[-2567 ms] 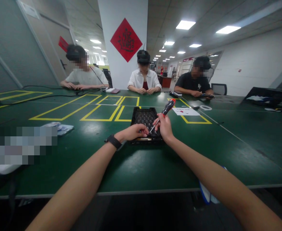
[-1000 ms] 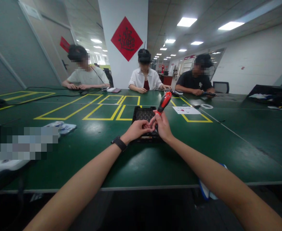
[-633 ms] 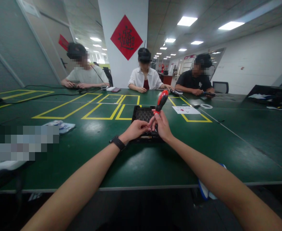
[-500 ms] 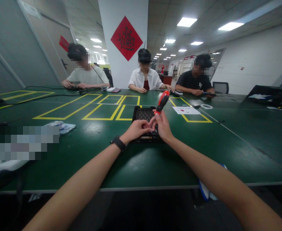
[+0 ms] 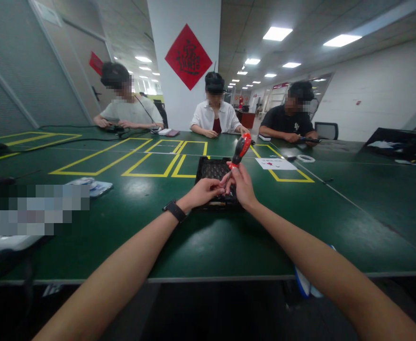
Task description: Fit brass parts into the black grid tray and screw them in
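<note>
A black tray-like part (image 5: 211, 169) lies on the green table (image 5: 229, 237) in front of me. My right hand (image 5: 242, 185) is closed on a screwdriver with a red and black handle (image 5: 240, 149), held nearly upright with its tip down at the tray's near edge. My left hand (image 5: 203, 191) has its fingers pinched together beside the screwdriver's tip, over the tray's near edge; what they pinch is too small to make out. A black watch (image 5: 174, 210) sits on my left wrist.
Three people sit along the far side of the table. Yellow tape rectangles (image 5: 147, 163) mark the tabletop. A white paper (image 5: 275, 164) and a white tape ring (image 5: 305, 158) lie to the right, a plastic packet (image 5: 90, 185) to the left.
The screwdriver has swung from a slant to the right to nearly upright, and both hands have drawn together over the tray's near edge.
</note>
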`<state>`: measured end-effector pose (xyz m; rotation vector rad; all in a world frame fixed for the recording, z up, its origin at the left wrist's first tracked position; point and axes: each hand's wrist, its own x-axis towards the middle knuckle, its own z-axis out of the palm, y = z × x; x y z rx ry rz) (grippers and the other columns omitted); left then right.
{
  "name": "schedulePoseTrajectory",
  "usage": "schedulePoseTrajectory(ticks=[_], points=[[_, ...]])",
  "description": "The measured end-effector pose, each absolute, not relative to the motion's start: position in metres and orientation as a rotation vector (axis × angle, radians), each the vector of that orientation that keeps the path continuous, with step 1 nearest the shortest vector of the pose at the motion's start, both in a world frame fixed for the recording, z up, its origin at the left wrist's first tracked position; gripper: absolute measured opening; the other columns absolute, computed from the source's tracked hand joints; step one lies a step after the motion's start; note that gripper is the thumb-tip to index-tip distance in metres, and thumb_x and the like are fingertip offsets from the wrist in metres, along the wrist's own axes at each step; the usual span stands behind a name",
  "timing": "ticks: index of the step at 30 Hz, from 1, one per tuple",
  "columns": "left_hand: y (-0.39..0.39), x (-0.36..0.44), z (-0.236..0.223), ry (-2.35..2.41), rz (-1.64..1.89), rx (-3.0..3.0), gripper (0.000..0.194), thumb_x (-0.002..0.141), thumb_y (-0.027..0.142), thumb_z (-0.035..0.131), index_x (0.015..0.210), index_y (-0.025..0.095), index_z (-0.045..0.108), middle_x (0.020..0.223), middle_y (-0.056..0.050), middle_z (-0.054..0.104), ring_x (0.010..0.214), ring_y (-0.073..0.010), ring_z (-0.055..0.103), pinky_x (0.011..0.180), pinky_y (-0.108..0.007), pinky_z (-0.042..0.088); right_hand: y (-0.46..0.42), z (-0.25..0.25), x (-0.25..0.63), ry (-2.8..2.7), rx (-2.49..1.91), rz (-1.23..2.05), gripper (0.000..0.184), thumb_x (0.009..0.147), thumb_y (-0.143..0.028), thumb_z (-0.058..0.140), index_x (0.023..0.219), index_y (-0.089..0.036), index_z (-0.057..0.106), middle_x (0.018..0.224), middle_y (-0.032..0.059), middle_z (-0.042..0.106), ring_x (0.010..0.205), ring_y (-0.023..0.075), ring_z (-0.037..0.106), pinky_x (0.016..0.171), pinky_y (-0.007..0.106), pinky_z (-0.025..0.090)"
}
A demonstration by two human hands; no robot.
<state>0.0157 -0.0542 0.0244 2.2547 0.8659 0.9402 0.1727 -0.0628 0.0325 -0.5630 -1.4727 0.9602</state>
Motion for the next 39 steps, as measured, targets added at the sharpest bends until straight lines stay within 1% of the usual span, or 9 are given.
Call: schedulePoseTrajectory(ticks=[3,6,14,16,20,24,30,35,39], points=[[-0.053,0.017,0.023,0.971,0.988,2.235,0.033,0.074,0.045,0.059,0.075,0.012,0.061,0.068,-0.001,0.06,0.062,-0.0108,0.051,0.059,-0.021,0.038,-0.063,0.032,0.172,-1.461,-0.579,0.932,0.038,0.086,-0.05,0.039,0.109,-0.02,0.042,0.067,-0.0029,0.062,0.038,0.0056,0.05,0.039,0.018,0.041],[-0.052,0.017,0.021,1.028,0.971,2.245,0.035,0.073,0.047,0.059,0.07,0.013,0.059,0.065,0.0,0.058,0.059,-0.0107,0.049,0.059,-0.022,0.037,-0.063,0.033,0.172,-1.465,-0.579,0.933,0.037,0.086,-0.05,0.041,0.109,-0.021,0.042,0.067,-0.0033,0.062,0.039,0.0061,0.051,0.039,0.018,0.042],[-0.053,0.016,0.024,0.915,0.892,2.309,0.031,0.083,0.038,0.048,0.082,0.012,0.065,0.073,-0.003,0.062,0.067,-0.0128,0.053,0.065,-0.023,0.039,-0.059,0.031,0.174,-1.456,-0.555,1.03,0.039,0.086,-0.051,0.039,0.11,-0.021,0.04,0.066,-0.0039,0.062,0.037,0.0065,0.05,0.038,0.019,0.042],[-0.052,0.016,0.022,0.939,0.927,2.296,0.031,0.081,0.04,0.051,0.081,0.012,0.064,0.072,-0.002,0.061,0.066,-0.0124,0.052,0.064,-0.023,0.039,-0.059,0.031,0.174,-1.455,-0.558,1.018,0.039,0.086,-0.051,0.04,0.111,-0.021,0.04,0.066,-0.004,0.062,0.038,0.0065,0.05,0.038,0.019,0.042],[-0.051,0.016,0.019,1.009,1.015,2.259,0.033,0.073,0.046,0.06,0.073,0.013,0.059,0.064,0.001,0.056,0.059,-0.0104,0.047,0.057,-0.021,0.036,-0.06,0.032,0.173,-1.478,-0.559,0.993,0.037,0.086,-0.049,0.041,0.109,-0.021,0.041,0.065,-0.0038,0.062,0.038,0.0068,0.051,0.039,0.019,0.042],[-0.051,0.015,0.021,0.975,0.983,2.277,0.031,0.076,0.043,0.057,0.071,0.012,0.059,0.063,0.001,0.055,0.06,-0.0105,0.047,0.058,-0.021,0.036,-0.061,0.032,0.172,-1.506,-0.542,0.992,0.037,0.086,-0.049,0.041,0.111,-0.021,0.041,0.065,-0.0037,0.063,0.038,0.0065,0.05,0.039,0.018,0.04],[-0.055,0.014,0.029,0.817,0.809,2.289,0.025,0.081,0.033,0.051,0.084,0.013,0.065,0.078,-0.002,0.065,0.071,-0.0135,0.055,0.068,-0.023,0.04,-0.062,0.033,0.173,-1.51,-0.549,1.022,0.038,0.086,-0.05,0.041,0.11,-0.02,0.042,0.063,-0.0042,0.062,0.036,0.0062,0.049,0.037,0.018,0.039],[-0.051,0.015,0.023,0.881,0.971,2.252,0.026,0.077,0.039,0.057,0.082,0.013,0.061,0.074,-0.002,0.061,0.067,-0.0124,0.052,0.063,-0.022,0.04,-0.063,0.034,0.173,-1.467,-0.557,0.95,0.037,0.085,-0.05,0.042,0.109,-0.022,0.043,0.065,-0.0038,0.062,0.039,0.0062,0.051,0.039,0.018,0.041],[-0.048,0.014,0.018,0.941,0.963,2.25,0.027,0.075,0.04,0.059,0.078,0.013,0.059,0.071,-0.001,0.06,0.064,-0.012,0.052,0.062,-0.023,0.04,-0.061,0.033,0.173,-1.451,-0.561,0.961,0.036,0.086,-0.049,0.041,0.109,-0.021,0.043,0.064,-0.0038,0.061,0.04,0.0073,0.053,0.039,0.019,0.041]])
